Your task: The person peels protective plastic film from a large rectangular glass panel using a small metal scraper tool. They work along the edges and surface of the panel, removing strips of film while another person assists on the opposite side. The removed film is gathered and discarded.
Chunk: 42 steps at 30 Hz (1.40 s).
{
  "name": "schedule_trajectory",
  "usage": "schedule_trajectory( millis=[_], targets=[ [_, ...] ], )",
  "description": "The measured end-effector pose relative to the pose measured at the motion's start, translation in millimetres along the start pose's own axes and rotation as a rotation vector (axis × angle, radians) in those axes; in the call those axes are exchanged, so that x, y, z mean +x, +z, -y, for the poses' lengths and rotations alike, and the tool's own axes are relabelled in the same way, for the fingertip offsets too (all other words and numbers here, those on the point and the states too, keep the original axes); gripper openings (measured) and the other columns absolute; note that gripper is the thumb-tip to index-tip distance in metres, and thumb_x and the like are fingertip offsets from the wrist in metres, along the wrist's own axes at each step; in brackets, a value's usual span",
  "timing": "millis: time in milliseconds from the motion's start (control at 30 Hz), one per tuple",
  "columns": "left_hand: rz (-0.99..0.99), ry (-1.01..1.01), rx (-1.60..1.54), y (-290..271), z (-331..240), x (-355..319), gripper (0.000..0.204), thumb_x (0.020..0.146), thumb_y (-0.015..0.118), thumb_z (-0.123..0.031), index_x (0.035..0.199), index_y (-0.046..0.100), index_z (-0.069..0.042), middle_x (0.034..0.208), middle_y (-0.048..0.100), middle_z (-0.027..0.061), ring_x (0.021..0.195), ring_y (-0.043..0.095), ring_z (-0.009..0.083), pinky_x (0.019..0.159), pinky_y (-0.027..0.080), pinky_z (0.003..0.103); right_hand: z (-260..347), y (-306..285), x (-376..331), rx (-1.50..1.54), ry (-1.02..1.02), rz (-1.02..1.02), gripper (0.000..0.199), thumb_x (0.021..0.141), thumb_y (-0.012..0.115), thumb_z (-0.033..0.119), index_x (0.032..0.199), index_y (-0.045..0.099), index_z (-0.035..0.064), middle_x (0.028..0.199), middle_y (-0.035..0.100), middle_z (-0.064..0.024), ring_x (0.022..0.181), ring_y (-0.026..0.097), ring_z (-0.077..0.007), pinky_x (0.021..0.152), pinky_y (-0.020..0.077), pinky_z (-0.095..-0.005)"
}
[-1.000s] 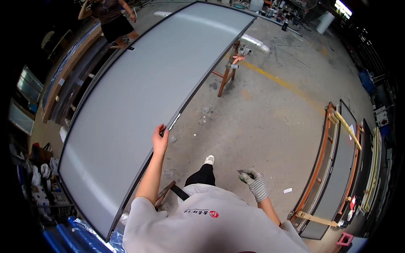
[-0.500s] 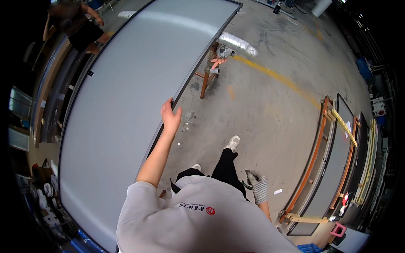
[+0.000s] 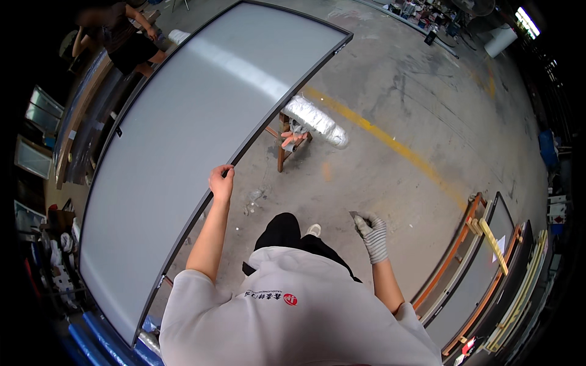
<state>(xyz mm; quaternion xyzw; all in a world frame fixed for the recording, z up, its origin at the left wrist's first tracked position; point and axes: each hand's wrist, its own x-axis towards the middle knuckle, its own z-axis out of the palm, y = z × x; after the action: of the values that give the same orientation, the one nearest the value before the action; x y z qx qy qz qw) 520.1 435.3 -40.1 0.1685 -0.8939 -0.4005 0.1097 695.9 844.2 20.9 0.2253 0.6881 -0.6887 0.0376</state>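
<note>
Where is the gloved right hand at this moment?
In the head view, the gloved right hand hangs at lower right over the concrete floor, apart from the large grey panel.

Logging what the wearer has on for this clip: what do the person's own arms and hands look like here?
The left hand is bare, as is its forearm up to a short sleeve of the light grey T-shirt with a small red round mark on the chest. The right hand wears a grey-and-white striped knit work glove; its forearm is bare too. No watch or jewellery shows.

The small dark object point(image 3: 356, 215) in the gloved right hand point(image 3: 372, 235) is too small to identify.
</note>
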Motion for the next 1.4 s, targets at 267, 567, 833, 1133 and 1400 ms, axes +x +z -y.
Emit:
schedule_trajectory(
  millis=[267,567,833,1133,1400],
  targets=[
    [0.030,0.143,0.080,113.1,-115.0,55.5,0.014,0.073,0.065,-0.023,0.083,0.069,-0.014,0.111,0.056,0.0111,0.107,0.047,0.0306,0.093,0.035,0.042,78.9,-29.4,162.6,-0.073,-0.039,0.168,0.013,0.084,0.065,0.012,0.089,0.064,0.0007,0.068,0.057,0.0013,0.061,0.050,-0.0054,0.056,0.0424,-0.0204],
    [0.034,0.183,-0.048,267.8,-251.5,143.2,0.013,0.071,0.065,-0.020,0.083,0.067,-0.014,0.117,0.050,0.0124,0.111,0.041,0.0322,0.096,0.029,0.043,130.7,-92.1,290.6,-0.204,0.114,0.091,0.011,0.085,0.062,0.013,0.088,0.063,0.0014,0.066,0.056,-0.0005,0.057,0.051,-0.0075,0.052,0.0416,-0.0221],
    [0.072,0.091,-0.109,331.7,-320.3,191.3,0.015,0.072,0.067,-0.022,0.085,0.067,-0.015,0.116,0.051,0.0095,0.110,0.043,0.0281,0.094,0.028,0.041,157.1,-87.1,424.3,-0.187,0.335,0.293,0.018,0.087,0.061,0.021,0.084,0.062,0.0027,0.059,0.053,0.0009,0.049,0.045,-0.0061,0.046,0.0345,-0.0207],
    [-0.028,-0.055,-0.058,385.6,-371.3,224.0,0.011,0.070,0.066,-0.019,0.079,0.067,-0.014,0.105,0.056,0.0047,0.103,0.046,0.0267,0.089,0.032,0.040,244.3,-133.8,605.3,-0.318,0.218,0.490,0.017,0.086,0.061,0.018,0.077,0.061,0.0039,0.063,0.055,-0.0011,0.052,0.048,-0.0081,0.048,0.0359,-0.0214],
    [-0.071,0.097,-0.111,477.6,-448.5,277.5,0.010,0.073,0.065,-0.017,0.080,0.064,-0.009,0.109,0.056,0.0076,0.105,0.048,0.0286,0.088,0.037,0.041,320.3,-123.9,728.2,-0.482,0.032,0.589,0.013,0.088,0.060,0.014,0.082,0.061,0.0022,0.066,0.055,0.0000,0.056,0.047,-0.0066,0.052,0.0369,-0.0212]
  ],
)
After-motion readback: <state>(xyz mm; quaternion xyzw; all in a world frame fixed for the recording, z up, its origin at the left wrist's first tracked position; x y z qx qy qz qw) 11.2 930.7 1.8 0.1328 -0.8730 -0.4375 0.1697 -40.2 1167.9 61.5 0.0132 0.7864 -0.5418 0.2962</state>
